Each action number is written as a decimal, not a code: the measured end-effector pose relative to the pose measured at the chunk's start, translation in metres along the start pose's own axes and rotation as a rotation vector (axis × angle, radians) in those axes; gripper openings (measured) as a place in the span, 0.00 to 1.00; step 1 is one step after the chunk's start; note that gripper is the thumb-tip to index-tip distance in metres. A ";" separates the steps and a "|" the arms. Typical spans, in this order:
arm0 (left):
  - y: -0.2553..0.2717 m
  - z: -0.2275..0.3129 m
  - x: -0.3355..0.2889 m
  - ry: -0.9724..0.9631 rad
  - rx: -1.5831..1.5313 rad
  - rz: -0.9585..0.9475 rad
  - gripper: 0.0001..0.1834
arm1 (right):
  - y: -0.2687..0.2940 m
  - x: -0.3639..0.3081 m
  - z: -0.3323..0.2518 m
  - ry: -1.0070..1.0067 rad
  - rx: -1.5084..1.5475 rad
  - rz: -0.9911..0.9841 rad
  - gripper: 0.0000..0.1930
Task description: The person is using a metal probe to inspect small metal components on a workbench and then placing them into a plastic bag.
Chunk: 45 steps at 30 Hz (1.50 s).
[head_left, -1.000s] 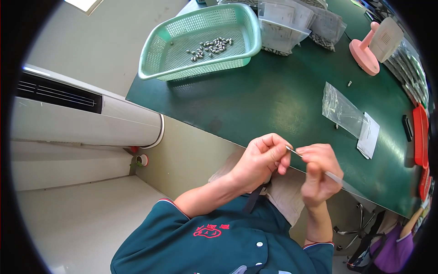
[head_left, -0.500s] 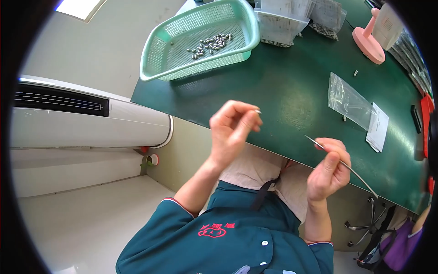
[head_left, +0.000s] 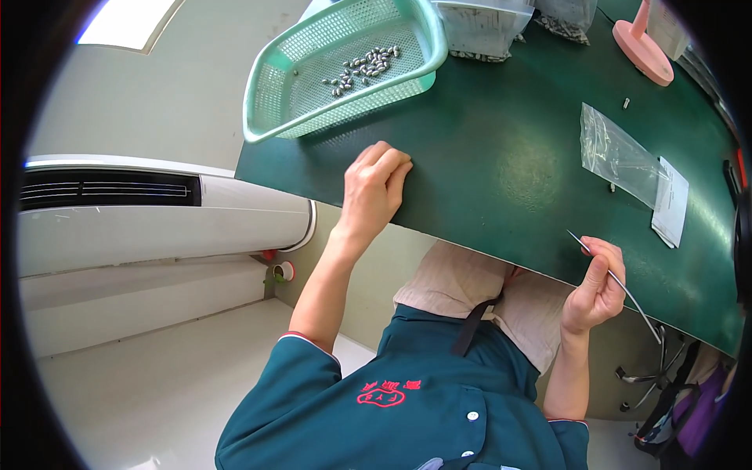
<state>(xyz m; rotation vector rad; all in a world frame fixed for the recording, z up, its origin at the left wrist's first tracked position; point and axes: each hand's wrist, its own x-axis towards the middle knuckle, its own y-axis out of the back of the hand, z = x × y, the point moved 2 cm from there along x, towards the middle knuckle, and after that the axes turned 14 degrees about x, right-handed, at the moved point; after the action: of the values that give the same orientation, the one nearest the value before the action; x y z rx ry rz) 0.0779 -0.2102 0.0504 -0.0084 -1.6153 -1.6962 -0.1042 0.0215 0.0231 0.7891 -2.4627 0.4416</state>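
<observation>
My left hand (head_left: 373, 182) is over the table's near edge, below the green basket, with its fingers closed. Its back faces up, so whatever its fingertips hold is hidden. In my right hand (head_left: 597, 291) is a thin, pointed metal rod (head_left: 639, 310), gripped between thumb and fingers. The rod slants from its tip at upper left down past the hand to the lower right. Small shiny metal pieces (head_left: 374, 63) lie scattered in the light-green mesh basket (head_left: 274, 110), beyond my left hand.
On the dark green table (head_left: 478, 149) lie a clear plastic bag (head_left: 615, 149), white paper (head_left: 670, 207) and small metal bits (head_left: 626, 103). Filled bags (head_left: 486, 31) and a pink stand (head_left: 644, 52) are at the back. Another person's purple clothing (head_left: 703, 411) shows at lower right.
My left hand has moved left and turned palm-down; the small shiny piece at its fingertips is no longer visible. My right hand, still with the rod, has shifted slightly right in the picture.
</observation>
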 end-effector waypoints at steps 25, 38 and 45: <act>0.017 -0.008 -0.011 0.076 -0.016 0.137 0.05 | -0.005 0.000 0.002 -0.009 -0.014 -0.029 0.05; 0.007 0.114 -0.058 0.380 -1.939 -0.655 0.04 | 0.031 -0.013 -0.046 0.089 0.041 0.012 0.13; -0.085 0.227 -0.116 0.866 -2.533 -1.564 0.07 | 0.067 -0.065 -0.099 -0.074 -0.694 -0.348 0.10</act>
<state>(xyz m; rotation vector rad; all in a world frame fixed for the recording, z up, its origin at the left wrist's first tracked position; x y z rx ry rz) 0.0030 0.0326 -0.0357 -0.5414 -1.8317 2.0926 -0.0632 0.1463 0.0574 0.8943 -2.2342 -0.5502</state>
